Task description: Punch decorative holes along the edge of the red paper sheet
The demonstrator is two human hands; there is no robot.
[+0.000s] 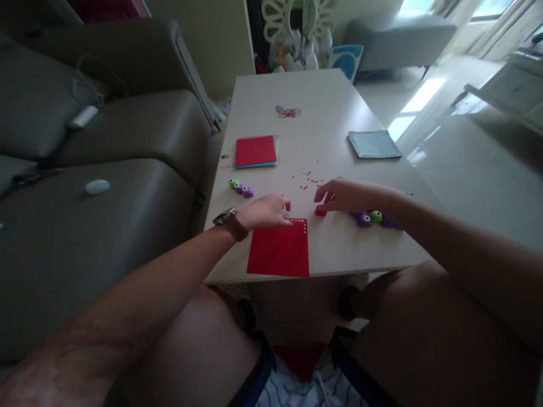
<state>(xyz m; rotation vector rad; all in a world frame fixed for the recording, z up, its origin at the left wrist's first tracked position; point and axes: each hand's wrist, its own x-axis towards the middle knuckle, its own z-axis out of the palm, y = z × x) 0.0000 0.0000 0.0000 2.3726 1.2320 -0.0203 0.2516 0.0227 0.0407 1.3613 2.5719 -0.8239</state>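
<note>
A red sheet of paper (279, 251) lies near the table's front edge, with small punched holes along its top edge and upper right side. Over its top edge is my left hand (269, 211), thumb and fingers apart, the thumb at the paper. To the right of the sheet, my right hand (335, 195) has its fingers curled down at a small red craft punch (321, 211), which stands on the table. Purple and green punches with eye-like dots (365, 219) sit partly hidden under my right forearm.
Tiny red and pale paper bits (311, 181) are scattered beyond my hands. A stack of coloured paper (255, 151), more purple and green punches (241, 188), a grey-blue sheet stack (374, 144) and a colourful small pile (288, 112) share the white table (305, 90). A sofa (127, 203) stands left.
</note>
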